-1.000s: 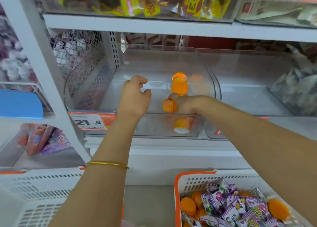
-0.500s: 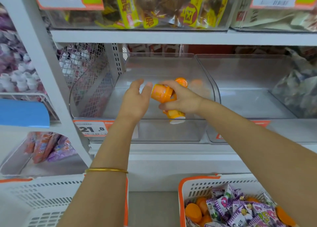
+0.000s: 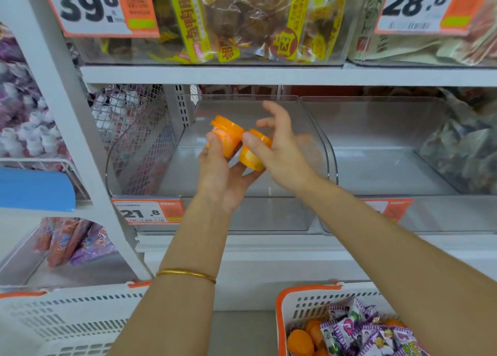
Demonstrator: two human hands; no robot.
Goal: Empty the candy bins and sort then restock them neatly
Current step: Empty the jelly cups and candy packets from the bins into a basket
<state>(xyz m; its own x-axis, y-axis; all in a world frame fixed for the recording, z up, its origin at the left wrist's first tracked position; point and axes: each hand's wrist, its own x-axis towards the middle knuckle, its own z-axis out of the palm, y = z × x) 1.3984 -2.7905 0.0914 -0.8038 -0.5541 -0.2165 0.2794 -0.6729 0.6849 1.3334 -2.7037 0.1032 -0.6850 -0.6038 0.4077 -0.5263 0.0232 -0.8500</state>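
Left hand (image 3: 220, 183): palm up, your thumb and curled fingers wrap the upper orange pot (image 3: 228, 137), which is tilted, lid end pointing up and left. Right hand (image 3: 285, 156): fingers straight and splayed, and only your thumb lies across the lower orange pot (image 3: 251, 156). That pot sits against your left fingertips, touching the upper one. Whether the thumb truly pins it, I cannot tell.

Both pots are in the air over the clear bin (image 3: 242, 213), above its floor and behind its front wall. The bin's price tag (image 3: 146, 211) reads 21.8. A gold bangle (image 3: 185, 273) is on your left wrist.

Below, at lower right, the orange-rimmed basket (image 3: 304, 302) holds purple sachets (image 3: 371, 334) mixed with more orange pots (image 3: 300, 342). A white basket (image 3: 67, 315) is at lower left.
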